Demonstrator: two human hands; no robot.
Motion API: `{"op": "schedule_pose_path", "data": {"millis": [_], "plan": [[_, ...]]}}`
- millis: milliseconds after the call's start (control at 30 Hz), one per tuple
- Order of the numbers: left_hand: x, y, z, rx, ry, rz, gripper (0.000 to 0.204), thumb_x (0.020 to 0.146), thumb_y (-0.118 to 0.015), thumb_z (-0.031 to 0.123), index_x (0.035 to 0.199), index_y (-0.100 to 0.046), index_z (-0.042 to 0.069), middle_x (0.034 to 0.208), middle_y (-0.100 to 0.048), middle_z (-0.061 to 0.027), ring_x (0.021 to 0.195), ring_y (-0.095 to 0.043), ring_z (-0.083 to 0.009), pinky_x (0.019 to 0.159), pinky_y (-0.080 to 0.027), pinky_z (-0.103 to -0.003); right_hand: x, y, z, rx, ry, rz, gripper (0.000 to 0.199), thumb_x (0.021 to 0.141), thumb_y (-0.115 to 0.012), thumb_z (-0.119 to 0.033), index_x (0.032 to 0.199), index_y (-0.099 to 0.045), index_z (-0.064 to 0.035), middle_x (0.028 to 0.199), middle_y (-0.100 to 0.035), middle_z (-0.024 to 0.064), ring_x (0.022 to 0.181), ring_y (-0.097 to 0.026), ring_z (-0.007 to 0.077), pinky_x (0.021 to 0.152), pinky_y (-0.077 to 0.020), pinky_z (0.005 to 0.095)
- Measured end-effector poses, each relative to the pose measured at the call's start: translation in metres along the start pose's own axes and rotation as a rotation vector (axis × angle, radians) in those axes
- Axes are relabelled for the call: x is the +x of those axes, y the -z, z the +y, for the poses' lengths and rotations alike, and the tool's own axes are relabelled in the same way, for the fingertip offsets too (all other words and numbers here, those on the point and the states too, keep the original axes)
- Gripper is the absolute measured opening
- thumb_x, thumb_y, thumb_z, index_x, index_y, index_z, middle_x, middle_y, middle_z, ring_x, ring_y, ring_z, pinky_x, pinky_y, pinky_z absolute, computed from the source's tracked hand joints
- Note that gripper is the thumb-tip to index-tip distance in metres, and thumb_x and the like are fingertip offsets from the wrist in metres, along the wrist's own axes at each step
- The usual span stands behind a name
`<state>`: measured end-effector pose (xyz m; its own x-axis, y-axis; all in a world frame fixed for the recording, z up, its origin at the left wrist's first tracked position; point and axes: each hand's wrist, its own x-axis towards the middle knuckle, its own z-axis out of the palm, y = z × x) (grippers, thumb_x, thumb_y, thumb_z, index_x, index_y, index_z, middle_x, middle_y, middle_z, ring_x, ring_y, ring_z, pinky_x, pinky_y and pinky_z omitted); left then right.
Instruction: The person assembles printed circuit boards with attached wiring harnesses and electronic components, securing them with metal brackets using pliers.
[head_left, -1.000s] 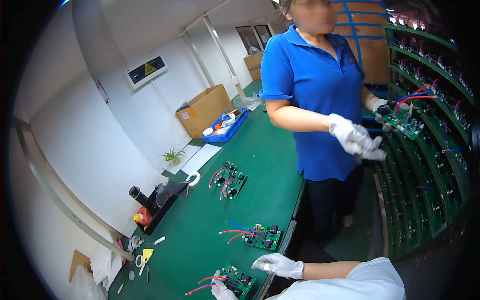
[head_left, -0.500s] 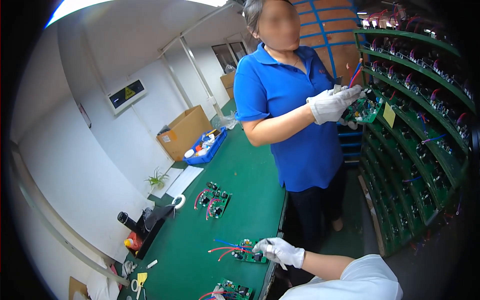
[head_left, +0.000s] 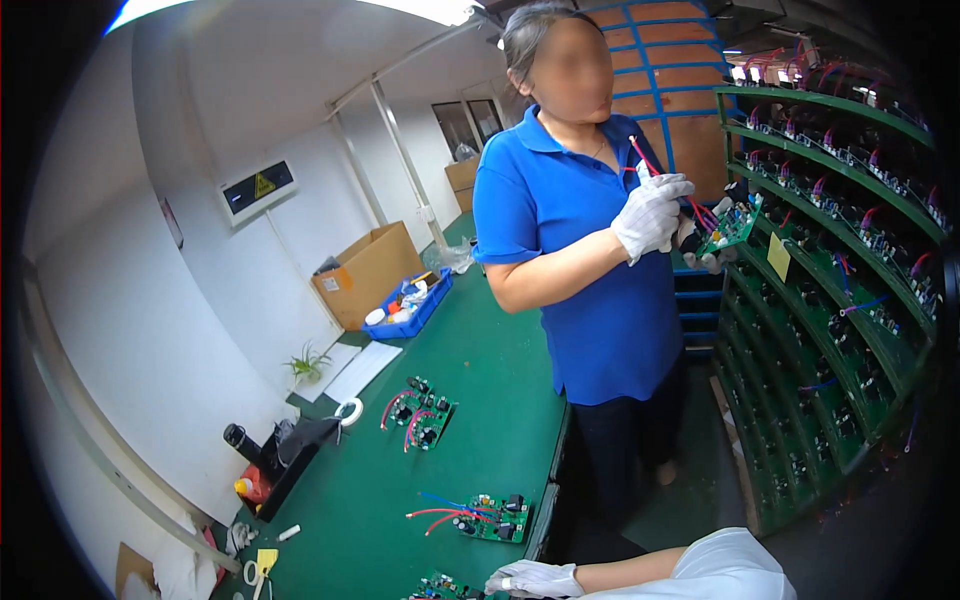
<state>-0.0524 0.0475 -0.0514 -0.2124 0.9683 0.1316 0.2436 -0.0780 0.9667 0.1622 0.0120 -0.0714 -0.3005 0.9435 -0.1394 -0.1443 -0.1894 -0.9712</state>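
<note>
One gloved hand [head_left: 535,578], coming in from the bottom edge w/ a white sleeve, is resting palm-down on the green bench [head_left: 480,400], fingers spread flat and holding nothing; can't tell which hand it is, and the other is out of frame. It is lying just beside a circuit board [head_left: 445,586] at the bench's near end. Another board w/ red and blue leads [head_left: 485,516] is sitting a bit farther up. Opposite, a co-worker in blue is gripping a board [head_left: 730,228] by the green rack [head_left: 840,300].

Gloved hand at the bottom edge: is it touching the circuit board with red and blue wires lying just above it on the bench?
Apart. The head view shows green bench between the gloved hand and the circuit board.
</note>
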Motion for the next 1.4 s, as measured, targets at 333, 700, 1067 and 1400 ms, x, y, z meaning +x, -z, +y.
{"op": "schedule_pose_path", "data": {"millis": [333,700,1067,1400], "plan": [[-0.026,0.020,0.017,-0.264,0.117,-0.077,0.045,0.095,-0.050,0.021,0.132,-0.039,-0.003,0.130,-0.048,-0.0141,0.119,-0.046,-0.0214,0.101,-0.036,-0.035,0.022,-0.036,-0.007,-0.277,-0.131,-0.085,0.048,0.092,-0.047,-0.041,0.108,-0.053,0.0041,0.088,-0.058,0.0111,0.073,-0.052,0.0185,0.068,-0.0446,0.0322],[0.014,0.028,-0.066,0.039,0.308,-0.306,0.040,0.091,-0.052,0.027,0.122,-0.051,0.001,0.100,-0.058,-0.0131,0.095,-0.058,-0.0215,0.077,-0.051,-0.032,0.071,-0.007,0.010,-0.403,-0.242,0.021,0.030,0.093,-0.049,-0.026,0.104,-0.057,0.0012,0.076,-0.056,0.0055,0.064,-0.049,0.0126,0.054,-0.0415,0.0276],[-0.016,0.042,0.019,-0.758,0.214,-0.093,0.053,0.086,-0.058,0.015,0.131,-0.040,-0.006,0.125,-0.051,-0.0108,0.111,-0.051,-0.0178,0.097,-0.039,-0.028,0.027,-0.049,-0.042,0.186,-0.094,0.203,0.016,0.088,-0.059,-0.019,0.087,-0.053,-0.0045,0.069,-0.048,-0.0029,0.046,-0.037,0.0029,0.040,-0.0296,0.0195],[-0.032,0.034,0.062,-0.872,0.293,-0.079,0.055,0.088,-0.055,0.014,0.135,-0.032,-0.006,0.129,-0.048,-0.0123,0.116,-0.049,-0.0185,0.101,-0.040,-0.031,0.002,-0.048,-0.046,-0.014,0.114,0.280,0.017,0.092,-0.054,-0.014,0.096,-0.055,0.0019,0.088,-0.054,0.0050,0.080,-0.050,0.0113,0.073,-0.0416,0.0229]]}}
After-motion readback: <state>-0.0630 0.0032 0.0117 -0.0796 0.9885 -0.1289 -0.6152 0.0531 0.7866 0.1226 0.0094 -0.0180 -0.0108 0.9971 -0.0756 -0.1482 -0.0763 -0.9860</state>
